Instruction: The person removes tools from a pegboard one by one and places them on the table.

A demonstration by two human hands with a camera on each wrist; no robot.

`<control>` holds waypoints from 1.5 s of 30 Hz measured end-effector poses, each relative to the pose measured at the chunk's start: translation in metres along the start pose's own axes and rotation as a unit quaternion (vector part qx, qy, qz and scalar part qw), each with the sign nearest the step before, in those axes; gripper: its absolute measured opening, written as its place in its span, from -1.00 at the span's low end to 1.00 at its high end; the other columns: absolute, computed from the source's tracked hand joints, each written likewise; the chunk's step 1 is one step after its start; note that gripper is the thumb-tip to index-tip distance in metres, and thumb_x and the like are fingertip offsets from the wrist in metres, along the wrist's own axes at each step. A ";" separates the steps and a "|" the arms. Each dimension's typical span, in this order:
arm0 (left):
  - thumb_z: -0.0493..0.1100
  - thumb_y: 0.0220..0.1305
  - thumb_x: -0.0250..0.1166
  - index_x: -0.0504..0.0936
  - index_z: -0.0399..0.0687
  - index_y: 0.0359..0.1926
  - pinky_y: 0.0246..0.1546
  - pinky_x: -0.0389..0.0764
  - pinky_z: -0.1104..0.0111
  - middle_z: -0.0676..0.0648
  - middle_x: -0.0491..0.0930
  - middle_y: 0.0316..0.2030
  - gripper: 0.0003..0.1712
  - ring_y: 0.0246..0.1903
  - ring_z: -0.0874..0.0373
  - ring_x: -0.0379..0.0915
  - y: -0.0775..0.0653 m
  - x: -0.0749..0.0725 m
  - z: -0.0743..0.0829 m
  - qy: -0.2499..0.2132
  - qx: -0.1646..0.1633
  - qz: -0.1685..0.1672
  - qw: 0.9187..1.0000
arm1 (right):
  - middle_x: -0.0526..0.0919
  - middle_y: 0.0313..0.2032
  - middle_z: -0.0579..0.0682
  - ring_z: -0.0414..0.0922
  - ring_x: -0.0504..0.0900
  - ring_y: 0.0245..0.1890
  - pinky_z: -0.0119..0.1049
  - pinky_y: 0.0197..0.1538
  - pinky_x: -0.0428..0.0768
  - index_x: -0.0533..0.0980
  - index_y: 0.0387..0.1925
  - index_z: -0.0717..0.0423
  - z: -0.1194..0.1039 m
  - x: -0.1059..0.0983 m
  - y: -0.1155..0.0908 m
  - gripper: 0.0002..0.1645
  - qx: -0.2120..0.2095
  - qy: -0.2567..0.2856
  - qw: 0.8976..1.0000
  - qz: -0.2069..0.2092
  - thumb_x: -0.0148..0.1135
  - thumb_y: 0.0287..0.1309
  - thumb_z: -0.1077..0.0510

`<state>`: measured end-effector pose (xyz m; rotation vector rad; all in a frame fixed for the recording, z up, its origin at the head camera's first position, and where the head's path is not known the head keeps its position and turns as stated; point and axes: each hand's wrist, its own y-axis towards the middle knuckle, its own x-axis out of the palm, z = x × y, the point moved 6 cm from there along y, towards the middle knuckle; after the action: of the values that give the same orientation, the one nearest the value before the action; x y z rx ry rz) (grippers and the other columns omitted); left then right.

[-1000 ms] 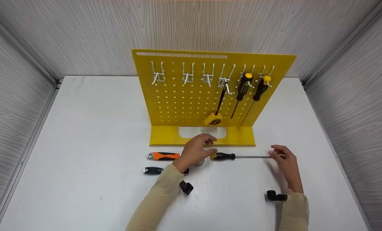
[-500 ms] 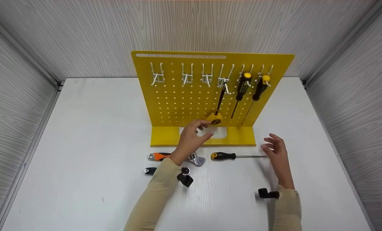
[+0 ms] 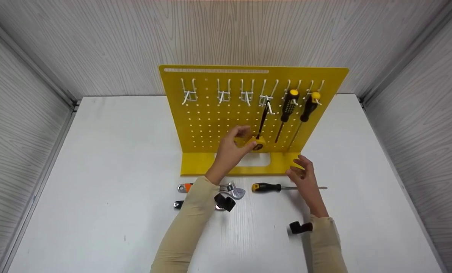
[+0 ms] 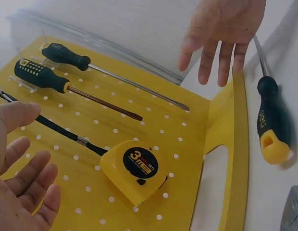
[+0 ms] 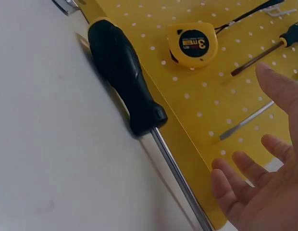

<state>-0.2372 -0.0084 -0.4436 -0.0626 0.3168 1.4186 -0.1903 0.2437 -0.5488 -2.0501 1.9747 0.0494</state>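
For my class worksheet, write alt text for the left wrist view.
A yellow tape measure hangs by its strap against a yellow pegboard, beside two screwdrivers. A left hand shows at lower left; a right hand, upper right, near a third screwdriver.

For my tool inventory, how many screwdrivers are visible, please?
3: a dotted screwdriver and a plain screwdriver hang on the pegboard; a third screwdriver lies on the table.
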 end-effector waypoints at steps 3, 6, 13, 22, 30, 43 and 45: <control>-0.06 0.18 0.38 0.44 -0.11 0.23 0.08 0.46 0.03 -0.15 0.53 0.11 -0.39 0.12 -0.04 0.41 0.005 0.002 0.004 -0.008 -0.005 -0.002 1.000 | 0.14 0.40 0.05 0.00 0.30 0.34 -0.25 0.25 0.44 -0.08 0.47 -0.08 -0.002 0.012 0.004 -0.11 0.010 0.005 1.000 -0.007 0.20 0.29 0.06; -0.03 0.18 0.38 0.43 -0.07 0.24 0.10 0.45 0.02 -0.14 0.52 0.13 -0.37 0.14 -0.05 0.40 0.008 0.004 0.008 -0.016 -0.012 -0.005 1.000 | 0.15 0.39 0.08 0.03 0.29 0.35 -0.01 0.36 0.33 -0.09 0.46 -0.06 -0.004 0.024 0.007 -0.08 0.011 0.014 1.000 -0.012 0.24 0.26 0.07; -0.04 0.17 0.39 0.42 -0.04 0.24 0.08 0.47 0.17 -0.08 0.50 0.16 -0.37 0.12 0.06 0.41 0.012 0.008 0.014 -0.011 -0.008 -0.004 1.000 | 0.21 0.35 0.12 0.07 0.33 0.31 0.01 0.32 0.37 -0.09 0.47 -0.05 -0.011 0.045 0.009 -0.03 -0.005 0.022 1.000 -0.017 0.28 0.22 0.06; 0.00 0.18 0.38 0.41 0.02 0.26 0.15 0.47 0.09 -0.05 0.48 0.15 -0.36 0.14 0.07 0.39 0.015 0.013 0.018 -0.006 -0.011 -0.016 1.000 | 0.22 0.36 0.13 0.07 0.34 0.31 0.01 0.30 0.40 -0.07 0.45 -0.05 -0.024 0.064 0.014 -0.04 -0.010 0.029 0.999 -0.025 0.29 0.21 0.07; 0.03 0.19 0.37 0.37 0.03 0.29 0.17 0.45 0.13 -0.04 0.48 0.16 -0.33 0.14 0.09 0.39 0.020 0.013 0.022 0.026 -0.012 -0.019 0.999 | 0.18 0.38 0.06 0.01 0.31 0.34 -0.03 0.38 0.31 -0.08 0.43 -0.14 -0.030 0.081 0.021 -0.09 0.009 0.036 0.999 -0.036 0.26 0.23 0.10; -0.08 0.21 0.36 0.37 -0.03 0.28 0.19 0.43 0.20 -0.07 0.48 0.15 -0.36 0.13 0.06 0.40 0.029 0.017 0.025 0.049 -0.001 -0.017 0.999 | 0.03 0.44 0.13 0.08 0.35 0.32 -0.06 0.24 0.49 -0.23 0.48 -0.19 -0.039 0.095 0.037 0.05 -0.019 0.069 0.996 -0.058 0.25 0.24 0.12; -0.14 0.21 0.36 0.38 -0.06 0.27 0.20 0.43 0.19 -0.09 0.49 0.13 -0.39 0.13 0.05 0.42 0.030 0.018 0.025 0.048 -0.001 -0.015 0.999 | -0.01 0.46 0.12 0.11 0.39 0.30 -0.09 0.21 0.51 -0.23 0.49 -0.18 -0.040 0.095 0.039 0.02 -0.026 0.073 0.995 -0.062 0.22 0.26 0.16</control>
<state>-0.2599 0.0193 -0.4201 -0.1377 0.3925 1.3897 -0.2297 0.1411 -0.5392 -2.2644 1.9411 -0.0778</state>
